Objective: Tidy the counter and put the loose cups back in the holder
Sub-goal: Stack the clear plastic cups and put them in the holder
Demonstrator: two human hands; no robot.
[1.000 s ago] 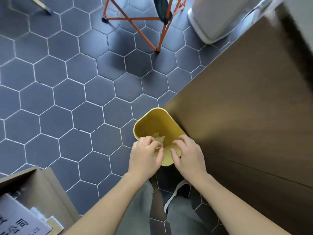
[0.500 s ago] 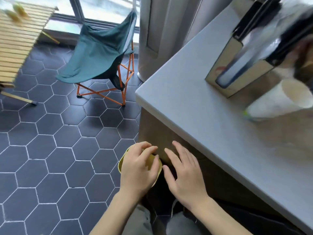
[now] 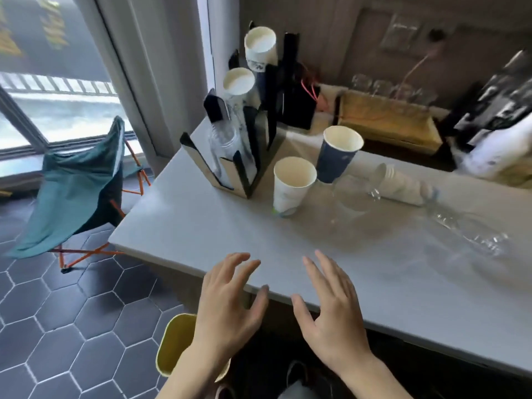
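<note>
- Both hands, left hand and right hand, hover spread and empty at the counter edge.
- Holder stands at the far corner (stacks inside).
- White cup and blue cup stand upright just beside it; a white stack lies toppled.

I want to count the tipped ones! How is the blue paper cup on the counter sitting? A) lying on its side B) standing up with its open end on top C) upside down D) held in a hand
B: the blue paper cup stands upright on the counter, its white inside showing at the top, and no hand touches it.
</note>
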